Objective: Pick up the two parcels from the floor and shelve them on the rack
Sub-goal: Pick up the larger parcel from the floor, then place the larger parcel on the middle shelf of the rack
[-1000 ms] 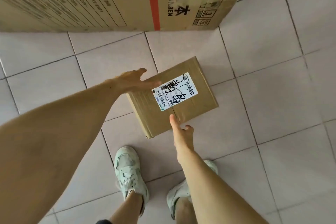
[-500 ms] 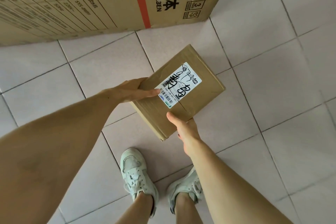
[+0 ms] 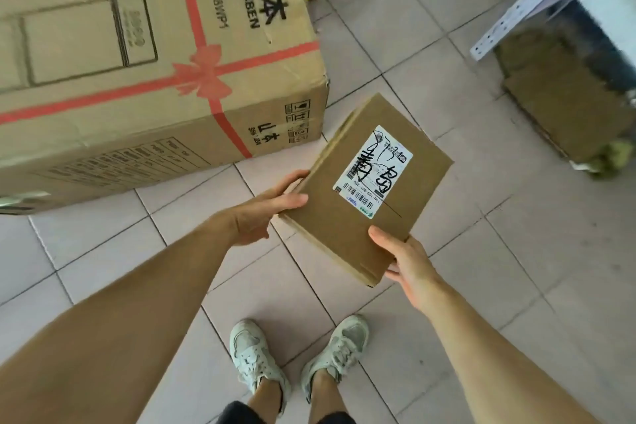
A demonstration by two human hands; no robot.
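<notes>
A flat brown cardboard parcel (image 3: 347, 217) with a white shipping label and black handwriting is held in the air above the tiled floor. My left hand (image 3: 265, 213) grips its left edge, thumb on top. My right hand (image 3: 404, 262) holds its near right corner from below, thumb on the top face. The metal rack (image 3: 509, 21) shows at the upper right, with one pale perforated upright in view. No second parcel is plainly visible.
A large cardboard carton (image 3: 144, 79) printed with a red ribbon lies on the floor at the left, close to the parcel. Brown cardboard (image 3: 564, 93) sits under the rack at the right. My white shoes (image 3: 299, 354) stand on the tiles below.
The parcel has come up off the floor in both hands. The view has risen and tilted forward, bringing the carton's top and the rack into sight.
</notes>
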